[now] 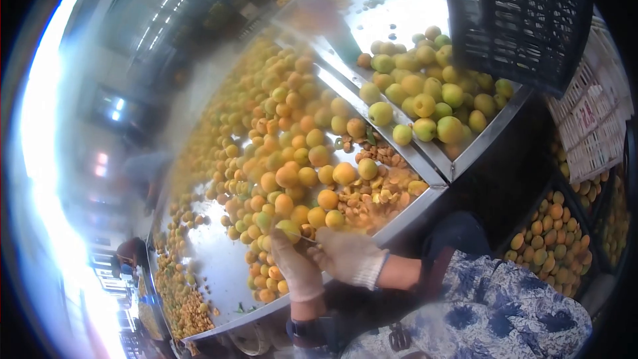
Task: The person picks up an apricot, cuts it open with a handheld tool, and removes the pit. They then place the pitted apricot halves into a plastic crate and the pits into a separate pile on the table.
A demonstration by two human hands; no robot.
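Both of my hands wear pale gloves and meet at the near edge of a metal table. My left hand (pixel 294 269) is closed round a yellow-green apricot (pixel 288 227) at its fingertips. In my right hand (pixel 349 258), fingers curled, is a thin metal blade (pixel 304 237) that reaches toward that fruit; its handle is hidden in the glove. Just beyond the hands lie loose whole apricots (pixel 287 177) in a large heap. Split apricot halves and pieces (pixel 382 189) lie to the right of them.
A metal divider (pixel 392 119) separates a bay of greener apricots (pixel 425 93). A black plastic crate (pixel 515 20) stands tilted above it. At right are a white crate (pixel 591 100) and a crate load of apricots (pixel 553 242). Another person (pixel 133 252) is at far left.
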